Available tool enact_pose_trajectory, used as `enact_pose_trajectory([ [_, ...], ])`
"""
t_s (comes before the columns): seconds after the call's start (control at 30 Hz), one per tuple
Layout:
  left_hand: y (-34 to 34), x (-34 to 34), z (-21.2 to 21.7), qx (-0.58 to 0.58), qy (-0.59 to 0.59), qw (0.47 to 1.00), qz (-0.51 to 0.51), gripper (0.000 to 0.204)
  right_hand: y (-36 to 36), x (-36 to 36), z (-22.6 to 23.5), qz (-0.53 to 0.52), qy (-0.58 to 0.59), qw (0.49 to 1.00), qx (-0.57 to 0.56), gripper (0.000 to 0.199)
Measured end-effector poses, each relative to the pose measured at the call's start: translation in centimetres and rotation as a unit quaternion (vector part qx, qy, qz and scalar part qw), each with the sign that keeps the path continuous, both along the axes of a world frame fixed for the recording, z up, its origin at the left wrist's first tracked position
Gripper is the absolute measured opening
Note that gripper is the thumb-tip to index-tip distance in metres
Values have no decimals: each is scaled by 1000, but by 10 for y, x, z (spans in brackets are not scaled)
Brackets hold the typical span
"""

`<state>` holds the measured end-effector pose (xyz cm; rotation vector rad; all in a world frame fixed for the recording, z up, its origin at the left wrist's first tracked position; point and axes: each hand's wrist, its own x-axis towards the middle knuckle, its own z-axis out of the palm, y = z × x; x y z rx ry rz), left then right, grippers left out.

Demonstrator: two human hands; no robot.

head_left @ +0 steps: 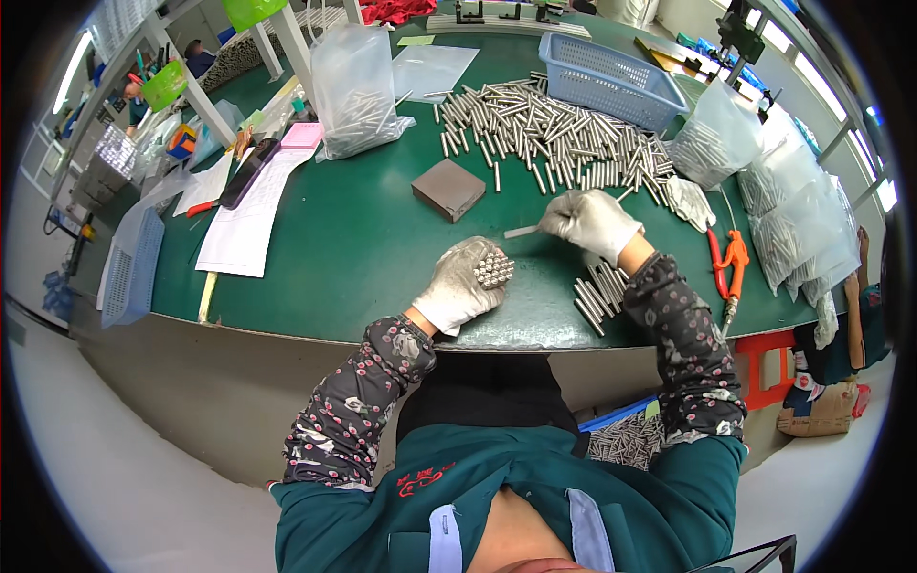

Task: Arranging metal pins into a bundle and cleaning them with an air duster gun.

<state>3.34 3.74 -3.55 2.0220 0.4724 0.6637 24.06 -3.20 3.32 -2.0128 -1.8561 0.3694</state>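
My left hand [459, 289], in a whitish work glove, is closed round a bundle of metal pins [494, 270], their round ends facing up. To its right, my gloved right hand [589, 222] pinches a single metal pin [521, 231] that points left over the green table. Below that hand lies a small group of loose pins [599, 294] near the table's front edge. A large heap of similar pins [564, 134] spreads behind both hands. The brown square block [448, 189] rests on the table beyond my left hand.
A blue plastic basket [611, 81] stands behind the heap. Bags of pins [718, 134] line the right side, near an orange air gun [734, 263] and a spare glove [689, 202]. Left are another bag [355, 91], paper sheets [250, 215] and a phone [250, 172].
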Motion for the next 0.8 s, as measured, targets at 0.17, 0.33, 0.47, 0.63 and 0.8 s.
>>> enact_pose_trajectory([
  [0.17,2,-2,4,-51,47,998,-8,32,-2,-13,-2,42,11,999,2,21],
  [0.33,1,-1,2,11,19,1000,5,32,-6,-17,-7,83,55,993,67,22],
  [0.47,0,-1,1,-106,16,994,-6,34,-9,-5,1,4,-4,1000,-8,23],
  [0.63,-3,-4,4,-96,9,995,7,34,-16,-31,-1,29,23,999,20,21],
  [0.8,-2,1,-2,-155,-16,988,-14,39,-21,-12,0,-67,6,998,-18,21],
])
